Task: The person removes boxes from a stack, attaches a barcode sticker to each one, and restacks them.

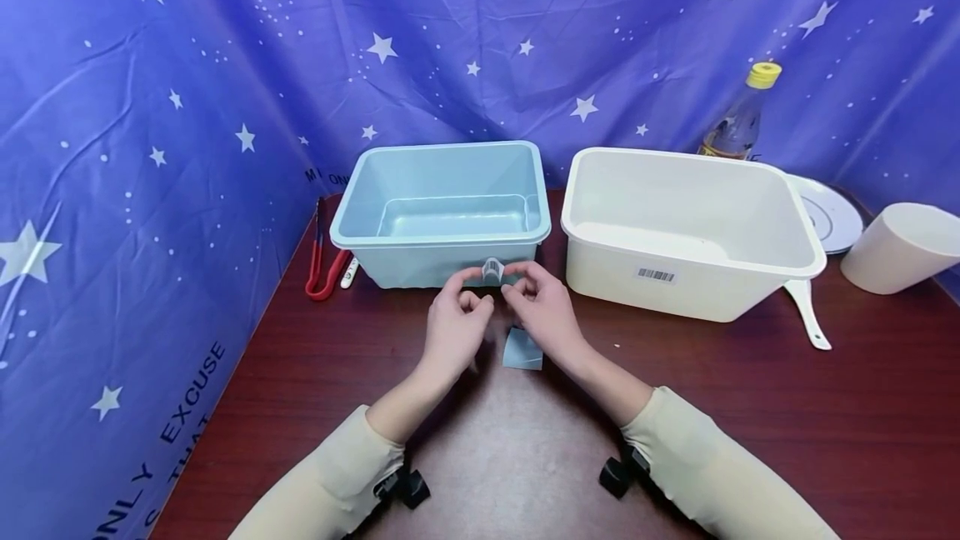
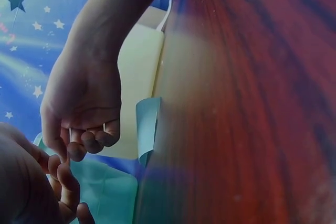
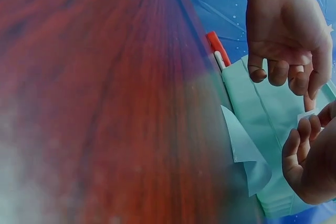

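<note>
A small pale strip (image 1: 492,270) is pinched between left hand (image 1: 455,328) and right hand (image 1: 542,311), its length spanning both, before the blue tub (image 1: 442,242).

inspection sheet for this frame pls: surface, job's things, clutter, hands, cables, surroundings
Surface: dark red wood-grain table.
Job's things: small pale strip pinched between both hands in front of the blue bin; blue paper piece lying on the table under the hands.
Clutter: white bin, red tongs, white spoon, white plate, beige cup, yellow-capped bottle.
Hands: left hand and right hand each pinch the strip with curled fingers.
Cables: nothing seen.
Surroundings: blue star-print cloth behind and at the left.
</note>
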Demonstrator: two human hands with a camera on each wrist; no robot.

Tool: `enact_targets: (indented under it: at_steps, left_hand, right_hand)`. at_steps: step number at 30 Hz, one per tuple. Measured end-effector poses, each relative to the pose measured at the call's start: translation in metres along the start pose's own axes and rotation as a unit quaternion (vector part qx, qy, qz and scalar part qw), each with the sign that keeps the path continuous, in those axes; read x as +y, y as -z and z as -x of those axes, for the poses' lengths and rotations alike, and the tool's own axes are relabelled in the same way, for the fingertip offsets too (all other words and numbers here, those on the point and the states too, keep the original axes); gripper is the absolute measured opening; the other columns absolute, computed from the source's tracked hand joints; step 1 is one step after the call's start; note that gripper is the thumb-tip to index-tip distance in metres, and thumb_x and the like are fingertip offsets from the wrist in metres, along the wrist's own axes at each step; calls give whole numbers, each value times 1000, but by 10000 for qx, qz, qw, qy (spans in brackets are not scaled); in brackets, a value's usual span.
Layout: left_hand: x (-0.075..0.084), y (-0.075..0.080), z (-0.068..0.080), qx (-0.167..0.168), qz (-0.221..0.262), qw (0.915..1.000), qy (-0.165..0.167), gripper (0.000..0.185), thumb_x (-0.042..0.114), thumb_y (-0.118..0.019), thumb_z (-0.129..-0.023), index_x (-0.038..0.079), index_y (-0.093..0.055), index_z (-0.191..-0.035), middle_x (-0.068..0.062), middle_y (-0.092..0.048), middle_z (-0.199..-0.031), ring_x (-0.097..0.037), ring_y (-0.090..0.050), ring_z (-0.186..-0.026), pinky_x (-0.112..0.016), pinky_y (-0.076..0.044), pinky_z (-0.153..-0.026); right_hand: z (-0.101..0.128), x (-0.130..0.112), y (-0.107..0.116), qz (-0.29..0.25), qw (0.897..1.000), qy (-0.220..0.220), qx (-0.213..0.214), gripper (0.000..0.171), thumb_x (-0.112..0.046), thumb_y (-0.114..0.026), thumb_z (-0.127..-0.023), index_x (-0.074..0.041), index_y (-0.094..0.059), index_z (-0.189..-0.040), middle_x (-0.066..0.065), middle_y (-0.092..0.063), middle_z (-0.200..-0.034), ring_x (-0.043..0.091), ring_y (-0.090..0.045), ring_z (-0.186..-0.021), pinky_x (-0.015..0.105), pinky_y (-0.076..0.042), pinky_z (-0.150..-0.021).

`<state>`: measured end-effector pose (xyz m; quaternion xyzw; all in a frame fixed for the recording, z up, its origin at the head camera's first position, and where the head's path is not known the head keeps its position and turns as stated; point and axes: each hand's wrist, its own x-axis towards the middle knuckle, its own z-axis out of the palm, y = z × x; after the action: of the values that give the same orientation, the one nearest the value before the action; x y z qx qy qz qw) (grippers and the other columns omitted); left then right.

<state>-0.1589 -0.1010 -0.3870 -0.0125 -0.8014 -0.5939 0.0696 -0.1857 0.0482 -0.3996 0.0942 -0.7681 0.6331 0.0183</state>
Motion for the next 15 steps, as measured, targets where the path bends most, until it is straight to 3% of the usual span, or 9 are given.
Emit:
enact_targets:
  at_steps: [15]
  left_hand:
    - [-4,2,-5,76,-72,9999,-6,45,6,-63,-92,8,-59,-138,5,-52,-60,-9,-46,-53,-32,-43,-71]
  right_hand:
    - [-2,-1,0,-86,9993,-207,-290,38,-6,-62,-98,0,-58,-134,17,-61,-75,21,-51,-55,27,-41,-51]
